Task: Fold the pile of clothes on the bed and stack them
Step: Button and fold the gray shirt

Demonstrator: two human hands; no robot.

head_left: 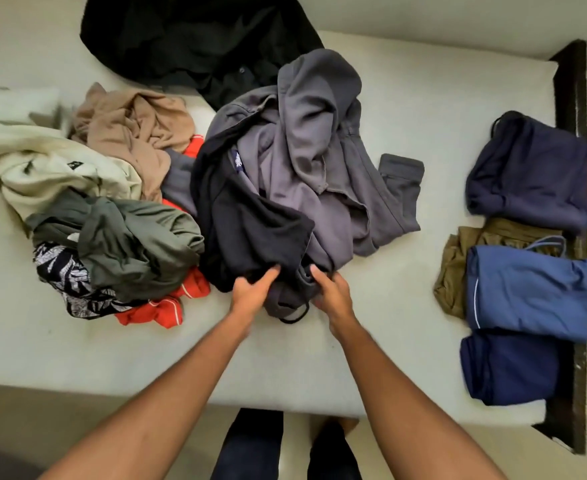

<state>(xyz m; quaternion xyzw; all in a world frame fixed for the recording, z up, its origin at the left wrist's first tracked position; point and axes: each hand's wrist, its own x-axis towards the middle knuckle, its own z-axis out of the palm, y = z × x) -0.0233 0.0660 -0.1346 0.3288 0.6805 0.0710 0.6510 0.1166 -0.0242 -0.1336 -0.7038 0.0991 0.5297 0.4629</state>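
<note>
- Where unfolded clothes crowd its left and middle, bed (406,98) holds folded stack (531,292) at its right edge.
- Grey garment (320,150): crumpled, long axis running away from the person, dead ahead.
- Dark garment (250,220): draped over its left half.
- Left hand (252,291) grips the dark near edge; right hand (333,294) grips the grey; both hands equally near.

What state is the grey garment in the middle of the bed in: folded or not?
Not folded: the grey garment lies crumpled and heaped, one sleeve trailing onto the bed.
</note>
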